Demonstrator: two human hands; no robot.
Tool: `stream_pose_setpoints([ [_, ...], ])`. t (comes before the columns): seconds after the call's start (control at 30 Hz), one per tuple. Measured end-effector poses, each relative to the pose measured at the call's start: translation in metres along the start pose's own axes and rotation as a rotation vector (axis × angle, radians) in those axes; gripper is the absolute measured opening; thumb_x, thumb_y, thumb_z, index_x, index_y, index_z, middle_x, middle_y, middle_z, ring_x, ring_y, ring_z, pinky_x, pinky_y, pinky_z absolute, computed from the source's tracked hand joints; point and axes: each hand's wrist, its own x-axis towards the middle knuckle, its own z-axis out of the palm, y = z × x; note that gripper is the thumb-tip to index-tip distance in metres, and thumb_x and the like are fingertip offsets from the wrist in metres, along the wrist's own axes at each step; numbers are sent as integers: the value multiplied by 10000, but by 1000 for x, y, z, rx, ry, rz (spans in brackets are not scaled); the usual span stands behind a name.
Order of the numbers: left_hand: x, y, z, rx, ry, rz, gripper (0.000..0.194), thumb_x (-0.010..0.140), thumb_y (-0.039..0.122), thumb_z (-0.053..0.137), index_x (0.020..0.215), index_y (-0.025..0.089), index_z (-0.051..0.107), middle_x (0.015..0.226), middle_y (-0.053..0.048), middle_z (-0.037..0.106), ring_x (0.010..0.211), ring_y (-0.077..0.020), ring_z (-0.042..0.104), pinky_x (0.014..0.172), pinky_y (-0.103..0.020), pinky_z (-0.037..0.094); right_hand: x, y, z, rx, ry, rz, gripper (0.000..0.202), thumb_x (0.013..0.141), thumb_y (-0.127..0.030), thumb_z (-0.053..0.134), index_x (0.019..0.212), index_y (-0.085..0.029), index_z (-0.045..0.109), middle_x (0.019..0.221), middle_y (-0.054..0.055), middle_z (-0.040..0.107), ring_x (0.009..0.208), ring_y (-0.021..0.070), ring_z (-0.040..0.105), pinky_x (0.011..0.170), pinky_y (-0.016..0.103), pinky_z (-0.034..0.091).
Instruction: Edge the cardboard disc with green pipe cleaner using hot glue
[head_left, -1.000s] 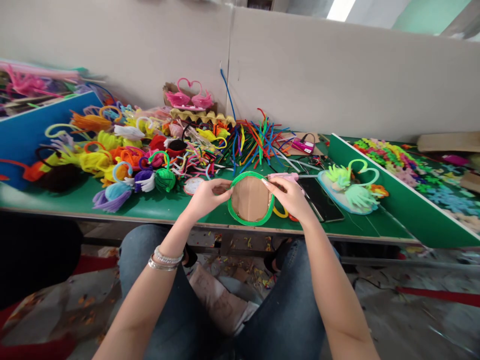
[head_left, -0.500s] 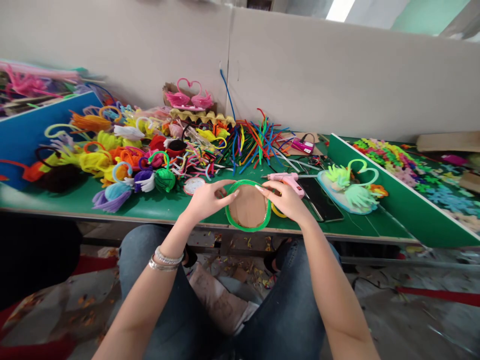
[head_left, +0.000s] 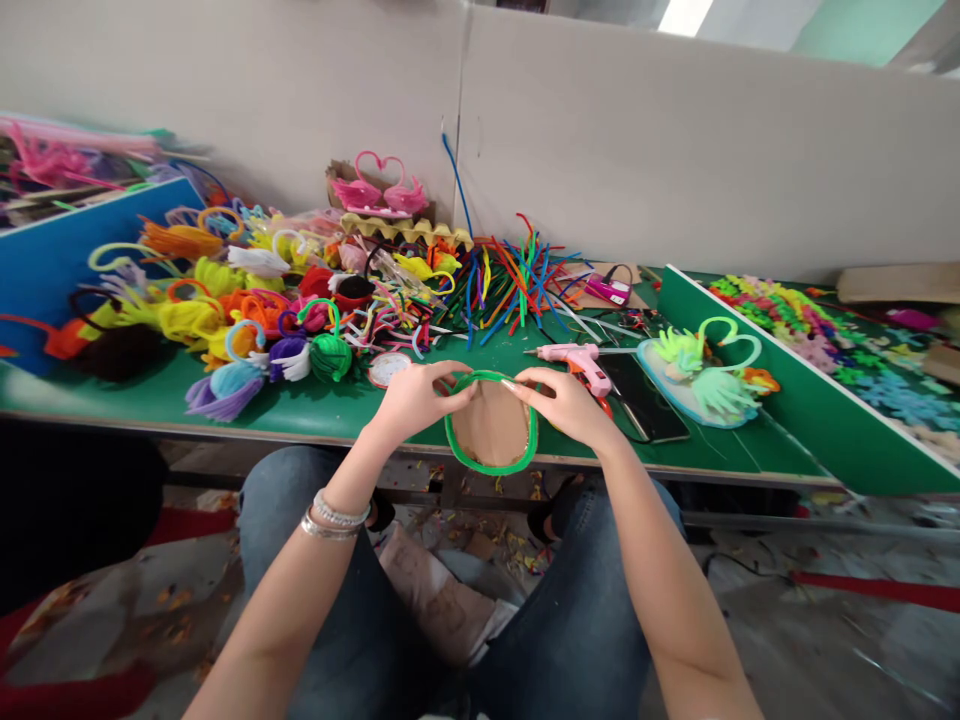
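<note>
Pinching the upper left part of a cardboard disc [head_left: 491,428], the left hand [head_left: 409,402] is holding the fuzzy green rim [head_left: 491,468] that is running around its edge. The right hand [head_left: 566,404] is gripping the same rim at the upper right, and the thumb and forefinger of each hand are closing on it from either side, with the fingertips resting near one another. The disc is hanging between the two hands, overlapping the near edge of the green table [head_left: 120,408] in this view, and its plain brown face is showing. Bracelets [head_left: 331,520] are circling the left wrist.

Just beyond the right hand, a pink glue gun [head_left: 583,360] is lying on the table, its nozzle pointing left. Near it a dark phone [head_left: 656,402] is lying flat, and farther right a pair of pale green swans [head_left: 712,385] is standing on a flat base near a green board [head_left: 802,400]. Small colorful pieces [head_left: 802,345] are spreading behind the board.

Just behind the left hand, a white round piece [head_left: 388,369] with a red edge is lying on the table. Farther left, a green yarn bird [head_left: 330,358] is sitting beside a heap of colorful yarn birds [head_left: 199,325]. Toward the wall, colored pipe cleaners [head_left: 517,285] are lying in a loose bundle beside an egg carton [head_left: 409,231].
</note>
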Motion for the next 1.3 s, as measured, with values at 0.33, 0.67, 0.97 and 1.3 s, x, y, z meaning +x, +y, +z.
stream_pose_setpoints([
  [0.33, 0, 0, 1, 26, 19, -1, 261, 738, 448, 625, 869, 232, 696, 711, -19, 716, 618, -169, 668, 568, -244, 481, 0, 0, 1, -4, -8, -11, 339, 835, -490, 499, 905, -208, 674, 926, 46, 689, 789, 177, 598, 709, 312, 447],
  [0.67, 1, 0, 2, 76, 45, -7, 250, 739, 432, 623, 863, 229, 698, 715, -18, 716, 620, -168, 665, 568, -240, 471, 0, -2, -1, -1, -43, 23, 342, 856, -469, 485, 943, -201, 678, 1024, 64, 689, 911, 206, 615, 806, 341, 449],
  [0.97, 1, 6, 0, 122, 16, -14, 249, 753, 406, 600, 870, 199, 674, 750, -20, 720, 645, -163, 669, 591, -242, 482, 1, -1, 0, -39, -18, 17, 335, 844, -454, 516, 983, -198, 682, 1052, 69, 693, 961, 212, 623, 837, 337, 454],
  [1.3, 4, -7, 5, -169, 27, -123, 300, 778, 435, 574, 895, 160, 599, 801, -54, 694, 610, -136, 616, 545, -237, 477, -1, 4, -3, -217, 159, 16, 293, 850, -480, 503, 967, -227, 591, 815, 18, 643, 658, 139, 574, 581, 244, 372],
])
